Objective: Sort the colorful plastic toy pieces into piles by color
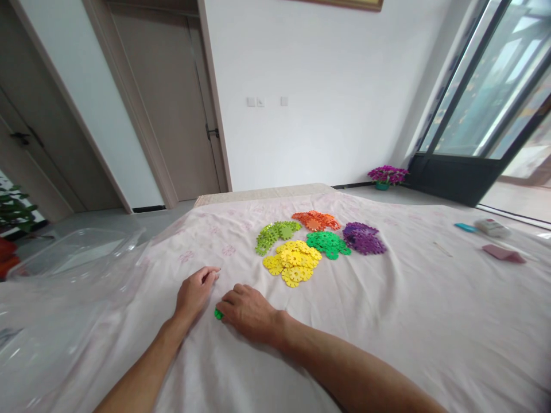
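Note:
My right hand (249,312) is low over the cloth, its fingers curled down around green snowflake discs (218,314); only an edge of them shows by the fingertips, so I cannot tell how many there are. Just left of it, my left hand (196,292) rests with fingers curled and pressed together; anything inside them is hidden. Beyond both hands lie heaps of notched plastic snowflake discs sorted by colour: yellow (295,261) nearest, then light green (275,235), green (329,244), orange (316,220) and purple (364,238).
A pale cloth (408,321) with wrinkles covers the table. Clear plastic containers (81,252) stand at the left edge. To the far right are a white packet (492,228), a blue item (465,228) and a folded pink piece (503,253).

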Tool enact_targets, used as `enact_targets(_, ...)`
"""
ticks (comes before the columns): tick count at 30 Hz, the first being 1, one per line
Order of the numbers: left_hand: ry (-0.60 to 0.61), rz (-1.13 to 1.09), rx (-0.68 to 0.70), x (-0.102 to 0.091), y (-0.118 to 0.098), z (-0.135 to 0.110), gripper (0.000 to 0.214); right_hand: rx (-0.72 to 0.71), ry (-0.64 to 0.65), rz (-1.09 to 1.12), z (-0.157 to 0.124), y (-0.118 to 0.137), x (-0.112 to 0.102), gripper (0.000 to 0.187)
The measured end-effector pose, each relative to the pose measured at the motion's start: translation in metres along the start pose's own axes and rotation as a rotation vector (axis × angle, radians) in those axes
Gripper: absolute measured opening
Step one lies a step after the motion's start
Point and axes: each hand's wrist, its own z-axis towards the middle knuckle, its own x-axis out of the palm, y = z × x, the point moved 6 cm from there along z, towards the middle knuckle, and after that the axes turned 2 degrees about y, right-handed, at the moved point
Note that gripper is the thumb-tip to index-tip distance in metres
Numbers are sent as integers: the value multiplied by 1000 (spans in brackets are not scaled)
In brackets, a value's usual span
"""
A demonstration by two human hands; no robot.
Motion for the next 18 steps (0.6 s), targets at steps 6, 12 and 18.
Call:
enact_targets(6,-2,3,-11,-2,-1,-1,33,137,-42,101,-5,-21,-2,25)
enact_targets(12,16,-21,-32,-1,0,-2,33,667,-385,262,-48,-123,-31,36)
enact_targets(18,43,-42,-68,-1,-1,-3,34,1194,-544,89,-134,-225,-50,37)
